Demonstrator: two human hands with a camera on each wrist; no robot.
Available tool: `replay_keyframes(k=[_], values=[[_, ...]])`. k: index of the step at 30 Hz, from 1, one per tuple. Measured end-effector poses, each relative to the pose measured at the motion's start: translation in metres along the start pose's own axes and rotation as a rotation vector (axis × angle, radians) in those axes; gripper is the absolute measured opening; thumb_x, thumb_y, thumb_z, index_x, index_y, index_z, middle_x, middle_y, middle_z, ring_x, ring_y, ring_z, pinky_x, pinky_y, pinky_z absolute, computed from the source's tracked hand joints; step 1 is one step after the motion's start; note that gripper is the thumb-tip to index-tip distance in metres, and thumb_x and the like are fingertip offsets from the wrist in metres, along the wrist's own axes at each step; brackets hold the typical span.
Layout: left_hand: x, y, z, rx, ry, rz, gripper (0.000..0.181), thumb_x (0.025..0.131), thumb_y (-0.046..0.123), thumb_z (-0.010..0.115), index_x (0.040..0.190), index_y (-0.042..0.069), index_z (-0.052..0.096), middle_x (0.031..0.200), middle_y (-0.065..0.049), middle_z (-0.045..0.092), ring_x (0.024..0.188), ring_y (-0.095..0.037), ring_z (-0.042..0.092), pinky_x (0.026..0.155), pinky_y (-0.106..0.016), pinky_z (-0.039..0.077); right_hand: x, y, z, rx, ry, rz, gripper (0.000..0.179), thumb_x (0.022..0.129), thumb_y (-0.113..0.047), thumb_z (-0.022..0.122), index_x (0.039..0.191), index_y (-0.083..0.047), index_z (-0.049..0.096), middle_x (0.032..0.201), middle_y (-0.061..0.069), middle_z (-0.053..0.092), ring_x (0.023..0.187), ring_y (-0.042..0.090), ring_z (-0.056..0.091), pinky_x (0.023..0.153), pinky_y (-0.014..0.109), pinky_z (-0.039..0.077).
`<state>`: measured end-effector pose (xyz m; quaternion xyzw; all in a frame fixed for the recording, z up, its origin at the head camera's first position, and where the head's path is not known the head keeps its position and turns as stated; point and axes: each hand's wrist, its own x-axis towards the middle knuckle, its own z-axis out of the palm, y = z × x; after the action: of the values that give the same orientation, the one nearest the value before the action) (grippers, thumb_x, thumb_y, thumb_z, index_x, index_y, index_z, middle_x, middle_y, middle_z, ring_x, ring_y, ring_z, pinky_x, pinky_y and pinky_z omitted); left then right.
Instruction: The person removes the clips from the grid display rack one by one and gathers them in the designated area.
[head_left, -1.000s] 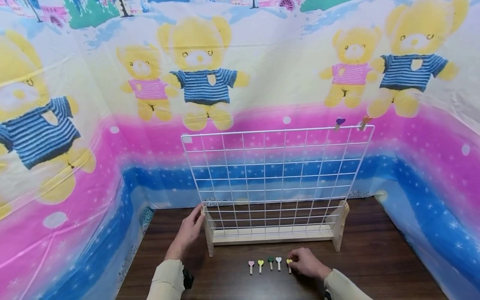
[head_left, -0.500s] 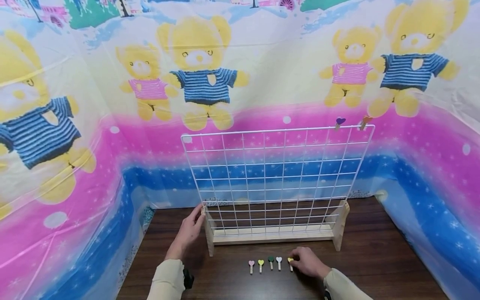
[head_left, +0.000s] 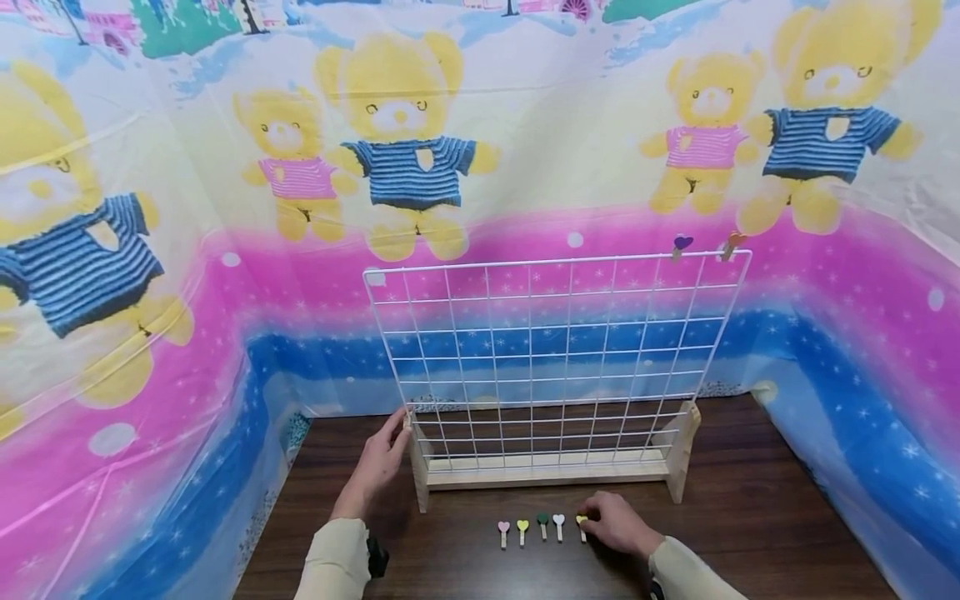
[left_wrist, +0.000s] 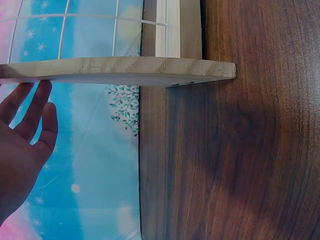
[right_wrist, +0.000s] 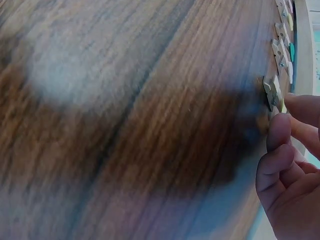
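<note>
A small wooden clothespin with a yellow heart (head_left: 582,530) stands at the right end of a row on the table. My right hand (head_left: 618,523) pinches it at the heart end between thumb and fingertips; the right wrist view shows the clothespin's wooden legs (right_wrist: 271,93) beyond the fingers. My left hand (head_left: 377,462) touches the left wooden upright (head_left: 417,467) of a white wire grid rack (head_left: 529,357). Seen from the left wrist, its fairly straight fingers (left_wrist: 41,100) rest against the upright's outer face; the thumb is hidden there.
Left of the right hand lie clothespins with pink (head_left: 503,528), yellow (head_left: 522,527), green (head_left: 543,522) and white (head_left: 558,522) hearts. Purple (head_left: 682,242) and orange (head_left: 734,241) heart clothespins sit on the grid's top wire. A bear-print cloth (head_left: 540,167) hangs behind the dark wooden table (head_left: 765,517).
The right hand has shifted the yellow-heart clothespin very slightly to the right and away from me. My left hand stays against the upright.
</note>
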<state>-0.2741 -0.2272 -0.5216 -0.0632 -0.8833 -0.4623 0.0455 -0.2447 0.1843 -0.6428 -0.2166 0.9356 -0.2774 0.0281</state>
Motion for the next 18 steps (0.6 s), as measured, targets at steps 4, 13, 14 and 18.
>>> replay_keyframes(k=[4, 13, 14, 18], values=[[0.000, 0.000, 0.000, -0.001, 0.001, 0.002, 0.045, 0.103, 0.022, 0.043, 0.147, 0.018, 0.036, 0.137, -0.021, 0.047, 0.121, -0.034, 0.048, 0.094, -0.052, 0.041, 0.000, 0.000, -0.009, -0.006, 0.020, -0.010, 0.005, 0.080, -0.014, 0.073, 0.084, -0.013, 0.071, 0.080, -0.008, 0.057, 0.077, 0.014, 0.056, 0.071, 0.037, 0.046], [0.001, -0.001, 0.001, -0.005, 0.000, -0.002, 0.045, 0.103, 0.024, 0.043, 0.147, 0.018, 0.036, 0.139, -0.020, 0.045, 0.122, -0.034, 0.047, 0.094, -0.052, 0.041, 0.006, -0.008, -0.052, -0.013, 0.057, -0.067, 0.013, 0.083, -0.011, 0.071, 0.095, -0.007, 0.071, 0.087, -0.006, 0.062, 0.083, 0.015, 0.060, 0.071, 0.035, 0.049], [0.001, -0.001, 0.001, -0.004, 0.002, -0.001, 0.045, 0.103, 0.024, 0.043, 0.147, 0.017, 0.036, 0.139, -0.020, 0.045, 0.122, -0.034, 0.047, 0.094, -0.052, 0.041, 0.006, -0.011, -0.059, -0.020, 0.071, -0.089, 0.013, 0.083, -0.011, 0.071, 0.095, -0.006, 0.071, 0.087, -0.006, 0.062, 0.081, 0.013, 0.059, 0.070, 0.034, 0.049], [0.001, -0.001, 0.001, -0.004, 0.002, -0.007, 0.045, 0.103, 0.025, 0.043, 0.147, 0.018, 0.036, 0.139, -0.019, 0.045, 0.123, -0.033, 0.047, 0.095, -0.051, 0.041, 0.005, -0.025, -0.090, -0.047, 0.132, -0.162, 0.014, 0.083, -0.011, 0.071, 0.096, -0.006, 0.071, 0.089, -0.004, 0.063, 0.069, 0.005, 0.054, 0.063, 0.028, 0.047]])
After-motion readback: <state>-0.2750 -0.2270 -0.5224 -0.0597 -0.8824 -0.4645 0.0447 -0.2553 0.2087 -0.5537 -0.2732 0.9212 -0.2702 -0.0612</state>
